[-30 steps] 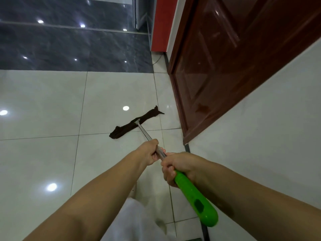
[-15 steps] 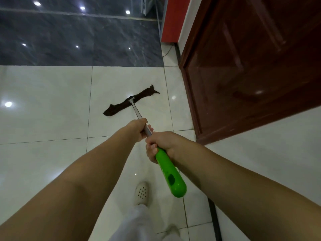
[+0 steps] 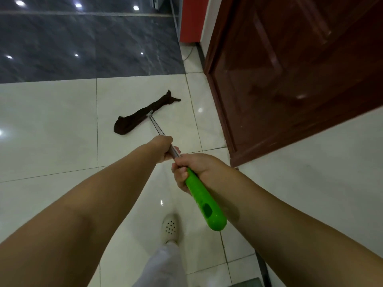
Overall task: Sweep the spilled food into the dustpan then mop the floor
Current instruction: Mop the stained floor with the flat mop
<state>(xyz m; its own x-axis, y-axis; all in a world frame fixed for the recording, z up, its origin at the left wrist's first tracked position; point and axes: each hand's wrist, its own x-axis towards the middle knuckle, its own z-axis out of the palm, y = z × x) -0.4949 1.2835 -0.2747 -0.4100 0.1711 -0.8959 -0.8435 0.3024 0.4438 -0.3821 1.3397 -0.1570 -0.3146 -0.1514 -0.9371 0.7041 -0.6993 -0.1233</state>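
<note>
Head view shows the mop (image 3: 157,129) reaching forward and a little leftward from the person, its long axis running from the green grip (image 3: 204,200) near the body, up the thin metal shaft, to the dark cloth head (image 3: 143,113) lying flat on the white floor tiles (image 3: 51,125). The cloth head sits crosswise to the shaft, a long brown strip angled from lower left to upper right, limp and slightly bunched at its left end, with a small twisted tail at the right end. It lies short of the brown door (image 3: 290,79), well apart from it, and nearer than the dark grey tiles (image 3: 83,42) beyond.

The left hand (image 3: 165,148) is the nearer of the two to the cloth head; its fingers wrap the bare metal shaft. The right hand (image 3: 191,172) sits just behind it, touching or almost touching it, fingers curled round the top of the green grip, whose free end points back toward the person's right arm. Both hands hold firmly, so any push or pull would travel straight along the shaft toward the cloth.

One pale perforated shoe (image 3: 170,227) stands on the tiles below the grip. No spilled food or dustpan is visible here, so this looks like the mopping stage; the tiles around the cloth show glossy light reflections only.
</note>
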